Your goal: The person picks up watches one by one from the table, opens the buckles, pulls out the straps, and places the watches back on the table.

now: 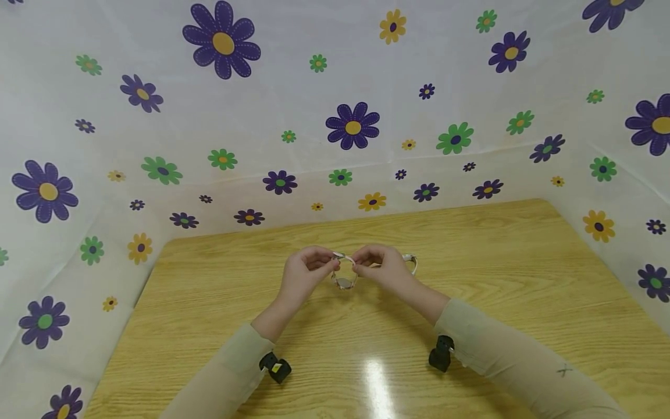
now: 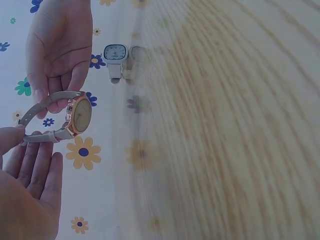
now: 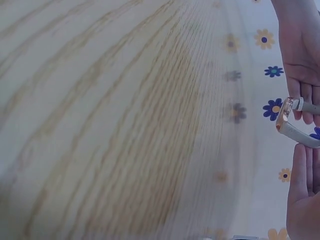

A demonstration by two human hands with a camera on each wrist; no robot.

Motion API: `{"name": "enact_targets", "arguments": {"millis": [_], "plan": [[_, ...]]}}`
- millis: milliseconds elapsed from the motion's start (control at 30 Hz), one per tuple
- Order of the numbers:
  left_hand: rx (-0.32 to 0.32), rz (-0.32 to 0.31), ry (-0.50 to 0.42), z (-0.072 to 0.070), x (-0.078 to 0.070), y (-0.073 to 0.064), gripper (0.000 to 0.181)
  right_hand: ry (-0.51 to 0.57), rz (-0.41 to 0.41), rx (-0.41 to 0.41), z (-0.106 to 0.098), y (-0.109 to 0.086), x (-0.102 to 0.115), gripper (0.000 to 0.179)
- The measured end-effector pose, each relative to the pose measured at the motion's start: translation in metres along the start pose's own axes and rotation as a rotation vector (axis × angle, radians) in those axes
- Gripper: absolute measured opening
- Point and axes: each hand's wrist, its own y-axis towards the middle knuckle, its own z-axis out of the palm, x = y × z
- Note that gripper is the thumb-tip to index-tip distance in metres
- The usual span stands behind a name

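Both hands hold a wristwatch (image 1: pixel 344 283) with a pale strap and a round rose-gold case, raised above the table. Its strap forms a loop, and the case hangs at the bottom in the head view. With thumb and fingers, the left hand (image 1: pixel 306 273) pinches the left side of the strap near its ends. On the opposite side, the right hand (image 1: pixel 384 267) pinches the strap. The left wrist view shows the pale dial (image 2: pixel 81 115) facing sideways, with the left thumb (image 2: pixel 10 139) on the strap ends. In the right wrist view the watch is partly cut off.
A second watch (image 2: pixel 115 53), white with a squarish dial, stands on the table behind the right hand. The wooden table (image 1: pixel 220 314) reaches back to a white flower-print cloth (image 1: pixel 293 99), which also hangs along both sides. A small black camera sits on each wrist.
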Motion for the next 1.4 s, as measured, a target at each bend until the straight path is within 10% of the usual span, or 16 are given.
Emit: {"name": "enact_targets", "arguments": {"millis": [1400], "plan": [[-0.051,-0.045,-0.039,-0.005,0.003,-0.002,0.016,0.018,0.063,-0.062,-0.011,-0.001,0.0,0.015]]}}
